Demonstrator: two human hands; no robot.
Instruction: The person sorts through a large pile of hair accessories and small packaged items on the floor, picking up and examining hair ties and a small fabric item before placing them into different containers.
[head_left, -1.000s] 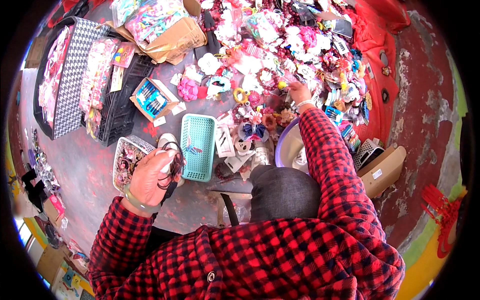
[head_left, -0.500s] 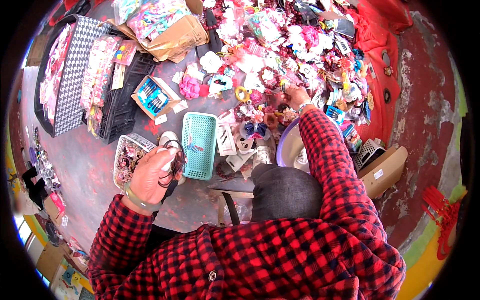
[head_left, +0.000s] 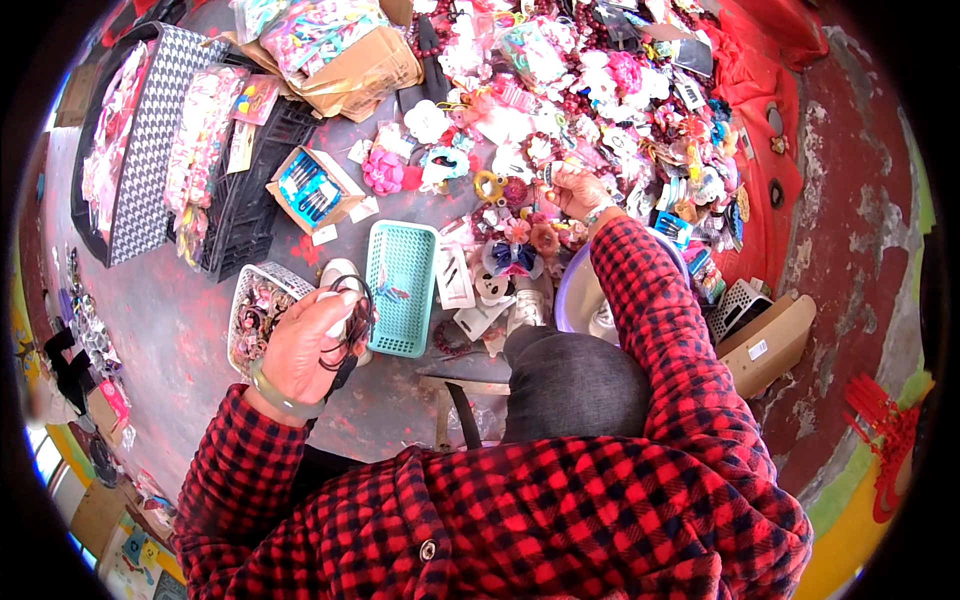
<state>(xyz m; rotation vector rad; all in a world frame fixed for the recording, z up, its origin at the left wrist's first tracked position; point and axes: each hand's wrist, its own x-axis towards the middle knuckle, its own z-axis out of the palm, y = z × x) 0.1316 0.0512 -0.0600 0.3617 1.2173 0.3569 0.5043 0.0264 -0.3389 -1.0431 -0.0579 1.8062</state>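
Hair ties (head_left: 352, 318) bunched in the left hand (head_left: 305, 350), above the white basket (head_left: 255, 300).
Right hand (head_left: 575, 190) pinches a small piece from the accessory pile (head_left: 600, 100); best to grip one item cleanly, keeping the bunch clenched beside the teal basket (head_left: 402, 287).

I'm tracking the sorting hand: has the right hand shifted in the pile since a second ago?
No. The right hand stays at the near edge of the hair-accessory pile, beyond the teal basket, with no clear shift.
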